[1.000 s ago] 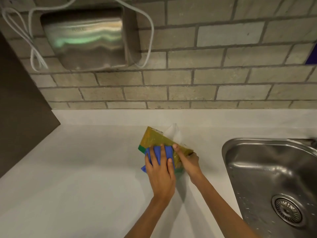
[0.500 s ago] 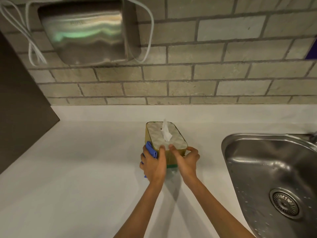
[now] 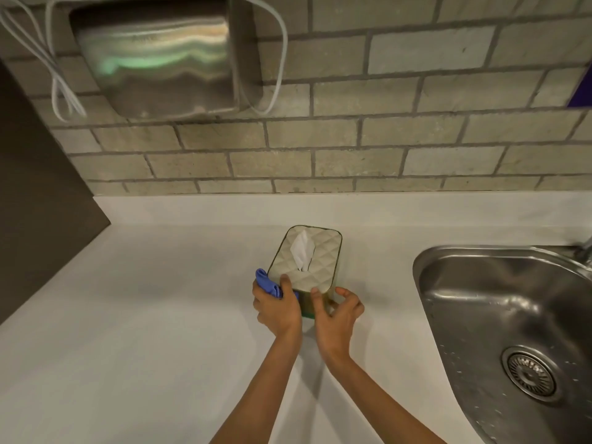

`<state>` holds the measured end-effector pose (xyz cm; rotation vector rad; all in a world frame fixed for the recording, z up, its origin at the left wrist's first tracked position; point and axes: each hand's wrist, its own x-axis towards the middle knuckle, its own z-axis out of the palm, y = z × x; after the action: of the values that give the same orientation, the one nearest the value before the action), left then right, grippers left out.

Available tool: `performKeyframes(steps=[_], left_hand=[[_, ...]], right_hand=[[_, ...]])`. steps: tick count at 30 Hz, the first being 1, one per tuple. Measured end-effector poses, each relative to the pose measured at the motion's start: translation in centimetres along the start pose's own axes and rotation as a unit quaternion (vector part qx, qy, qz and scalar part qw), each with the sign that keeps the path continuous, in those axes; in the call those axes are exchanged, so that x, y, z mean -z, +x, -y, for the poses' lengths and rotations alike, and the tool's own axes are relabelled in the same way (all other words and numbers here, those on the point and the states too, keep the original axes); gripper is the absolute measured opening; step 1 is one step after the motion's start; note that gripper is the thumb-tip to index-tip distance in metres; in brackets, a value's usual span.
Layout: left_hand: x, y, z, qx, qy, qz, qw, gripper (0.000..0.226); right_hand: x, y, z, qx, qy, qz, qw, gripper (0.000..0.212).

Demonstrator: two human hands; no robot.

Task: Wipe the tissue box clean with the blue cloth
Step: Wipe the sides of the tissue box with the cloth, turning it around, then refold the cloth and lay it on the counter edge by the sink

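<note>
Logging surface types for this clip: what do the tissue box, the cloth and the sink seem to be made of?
Tissue box: pale quilted top, looks like moulded plastic or padded faux leather; green-gold sides, glossy, material unclear. Blue cloth: soft fabric, bunched in folds under the left hand, possibly microfibre. Sink: stainless steel, brushed sheen with bright reflections and a metal drain strainer.

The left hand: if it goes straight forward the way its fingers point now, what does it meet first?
Probably the tissue box: the left hand, holding the blue cloth, already lies against its near left side.
</note>
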<state>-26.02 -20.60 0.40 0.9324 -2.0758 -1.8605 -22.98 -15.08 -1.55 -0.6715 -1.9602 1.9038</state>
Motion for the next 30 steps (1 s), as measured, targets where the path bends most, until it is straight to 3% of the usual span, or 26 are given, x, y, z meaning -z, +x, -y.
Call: performKeyframes(steps=[4, 10, 13, 17, 19, 21, 24, 30], left_hand=[[0.3, 0.4, 0.3, 0.011, -0.007, 0.011, 1.000, 0.066], [1.6, 1.8, -1.7, 0.040, -0.063, 0.005, 0.997, 0.038], [3.6, 1.3, -2.0, 0.061, -0.122, 0.012, 0.991, 0.014], [6.5, -1.1, -1.7, 0.146, -0.144, 0.104, 0.973, 0.027], [7.4, -3.1, -1.5, 0.206, -0.150, 0.143, 0.956, 0.048], [7.9, -5.5, -1.6, 0.237, -0.161, 0.168, 0.943, 0.050], [8.2, -8.3, -2.2, 0.227, -0.128, 0.244, 0.934, 0.049], [8.5, -10.8, -2.5, 0.114, 0.095, 0.383, 0.912, 0.046]], right_hand=[[0.4, -0.4, -0.5, 0.000, 0.033, 0.026, 0.999, 0.048], [1.4, -0.7, -1.0, 0.000, 0.069, 0.079, 0.994, 0.057], [3.0, -0.8, -1.0, -0.007, 0.025, 0.084, 0.996, 0.052], [6.1, -2.3, -0.8, 0.023, -0.053, 0.159, 0.986, 0.037], [7.2, -3.8, -0.5, 0.059, -0.096, 0.241, 0.964, 0.050], [7.8, -5.1, 0.0, 0.083, -0.127, 0.308, 0.939, 0.064], [8.7, -6.3, 0.6, 0.102, -0.107, 0.346, 0.927, 0.053], [12.8, -6.7, 1.7, 0.005, 0.047, 0.337, 0.940, 0.030]])
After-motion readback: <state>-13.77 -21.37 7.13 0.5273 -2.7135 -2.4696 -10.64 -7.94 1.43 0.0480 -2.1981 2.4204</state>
